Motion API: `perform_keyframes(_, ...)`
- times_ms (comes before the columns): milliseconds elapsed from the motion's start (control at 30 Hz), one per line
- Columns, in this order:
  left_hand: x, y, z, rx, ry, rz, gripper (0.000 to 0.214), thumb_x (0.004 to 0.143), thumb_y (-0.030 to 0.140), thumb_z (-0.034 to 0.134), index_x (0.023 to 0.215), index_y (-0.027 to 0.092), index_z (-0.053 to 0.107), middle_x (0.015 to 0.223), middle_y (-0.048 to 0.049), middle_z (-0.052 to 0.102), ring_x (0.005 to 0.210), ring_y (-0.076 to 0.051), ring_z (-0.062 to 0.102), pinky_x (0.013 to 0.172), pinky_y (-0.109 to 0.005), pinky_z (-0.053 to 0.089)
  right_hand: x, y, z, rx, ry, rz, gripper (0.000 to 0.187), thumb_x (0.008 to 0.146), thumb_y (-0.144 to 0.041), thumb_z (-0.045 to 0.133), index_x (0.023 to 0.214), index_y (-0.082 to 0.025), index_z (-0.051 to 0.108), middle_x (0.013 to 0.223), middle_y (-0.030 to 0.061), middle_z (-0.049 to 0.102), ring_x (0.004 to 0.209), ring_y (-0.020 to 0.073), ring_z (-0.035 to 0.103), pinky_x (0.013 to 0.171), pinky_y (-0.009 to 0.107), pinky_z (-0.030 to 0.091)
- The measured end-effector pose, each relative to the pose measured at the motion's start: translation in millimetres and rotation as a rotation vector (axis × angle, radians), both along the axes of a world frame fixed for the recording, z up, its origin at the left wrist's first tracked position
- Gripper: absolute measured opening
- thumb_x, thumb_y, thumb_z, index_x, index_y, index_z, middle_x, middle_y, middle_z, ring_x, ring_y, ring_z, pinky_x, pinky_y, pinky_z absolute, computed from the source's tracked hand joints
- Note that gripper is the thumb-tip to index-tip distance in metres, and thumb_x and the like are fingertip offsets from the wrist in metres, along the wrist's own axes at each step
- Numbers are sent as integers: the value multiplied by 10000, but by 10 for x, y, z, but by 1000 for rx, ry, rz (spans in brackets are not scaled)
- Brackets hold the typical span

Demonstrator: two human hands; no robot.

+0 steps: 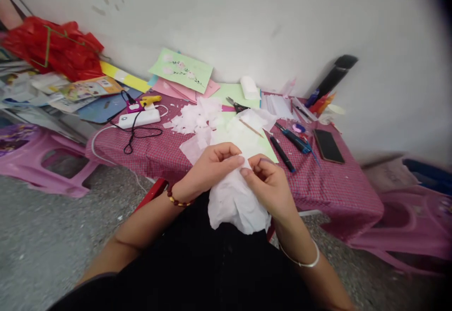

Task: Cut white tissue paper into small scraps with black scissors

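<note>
Both of my hands pinch a sheet of white tissue paper [235,203] that hangs down over my lap in front of a low table. My left hand [208,170], with a bead bracelet at the wrist, grips the sheet's upper edge with curled fingers. My right hand [270,184], with a silver bangle on the wrist, pinches the same edge close beside it, fingertips almost touching. More white tissue pieces [197,118] lie heaped on the table beyond my hands.
The low table's red checked cloth [325,179] carries a light green sheet [263,148], scissors [236,105], pens [282,153], a phone [328,145], a white power bank with cables [139,118], a yellow glue gun [151,99] and coloured cards [181,70]. Pink plastic stools [45,160] stand at both sides.
</note>
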State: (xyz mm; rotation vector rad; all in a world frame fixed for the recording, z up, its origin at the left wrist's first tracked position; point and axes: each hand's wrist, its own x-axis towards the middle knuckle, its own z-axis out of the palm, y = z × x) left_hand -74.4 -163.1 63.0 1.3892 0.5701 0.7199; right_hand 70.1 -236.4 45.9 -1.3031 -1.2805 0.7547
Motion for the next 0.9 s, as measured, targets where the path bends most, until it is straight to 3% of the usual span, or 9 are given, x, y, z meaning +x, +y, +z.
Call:
perform_keyframes(67,-7,-5,-50,84,16,79,209,798,343,641,737,161,558,670,34,514,586,-76,439,558,-203,370,-35,7,4,5,8,-12,103,803,-230,632,724,-219,568,689,-37,470,532,108,356,490,274,278)
perform_keyframes(200,9,-8,-110,414,29,243,165,816,314,629,739,169,608,760,-15,583,744,-134,527,716,-266,436,-66,57,-4,65,53,-72,81,824,-212,605,753,-231,573,700,-30,504,574,126,433,528,282,330)
perform_keyframes(367,-9,-74,-108,598,43,184,160,905,250,541,832,170,658,801,-35,634,784,-140,572,762,-273,441,-69,74,-40,120,9,-110,106,838,-196,593,743,-237,576,695,-22,526,611,145,474,578,300,370)
perform_keyframes(467,-26,-126,-79,569,67,209,174,910,259,533,830,166,656,797,-27,628,767,-134,558,745,-262,431,-59,56,-27,159,-7,-115,106,838,-195,604,746,-239,574,709,-18,531,633,152,486,593,301,387)
perform_keyframes(700,7,-168,-32,198,-44,215,195,879,338,540,813,159,580,722,20,523,652,-101,442,622,-218,377,-43,51,-54,150,-16,-115,82,854,-238,602,777,-238,573,718,-17,502,628,153,464,571,287,371)
perform_keyframes(900,15,-107,23,322,6,209,185,892,304,503,800,154,559,739,15,513,710,-115,454,685,-235,392,-26,71,-107,131,3,-55,72,855,-226,615,792,-242,585,735,-25,515,637,148,470,598,284,381)
